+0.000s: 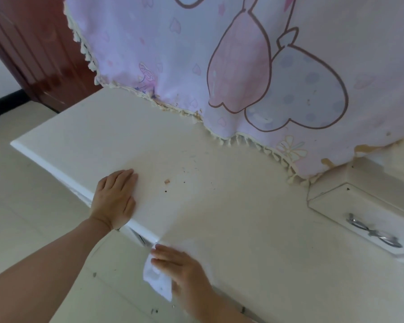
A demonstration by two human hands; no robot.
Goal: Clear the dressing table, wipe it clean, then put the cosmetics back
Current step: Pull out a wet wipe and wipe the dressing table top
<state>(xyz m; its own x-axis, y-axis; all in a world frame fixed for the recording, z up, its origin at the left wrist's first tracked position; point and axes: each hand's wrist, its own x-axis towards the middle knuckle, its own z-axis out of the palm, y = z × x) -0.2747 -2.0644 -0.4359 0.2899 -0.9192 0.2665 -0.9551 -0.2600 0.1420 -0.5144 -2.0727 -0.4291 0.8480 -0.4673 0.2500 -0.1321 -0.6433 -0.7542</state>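
The white dressing table top [231, 206] stretches across the view, with small dark specks and a tan crumb [166, 181] near its middle. No cosmetics stand on it. My left hand [116, 198] rests flat on the top at its front edge, fingers straight. My right hand [184, 273] is at the front edge lower down, with a white tissue [156, 279] under its fingers. The tissue hangs past the edge over the floor.
A pink cartoon-print cloth with a tasselled fringe [243, 66] hangs over the back of the table. A small drawer unit with a metal handle [373, 229] sits on the right. A dark red wooden door [33, 50] is at the upper left. Beige floor tiles [33, 206] carry some debris.
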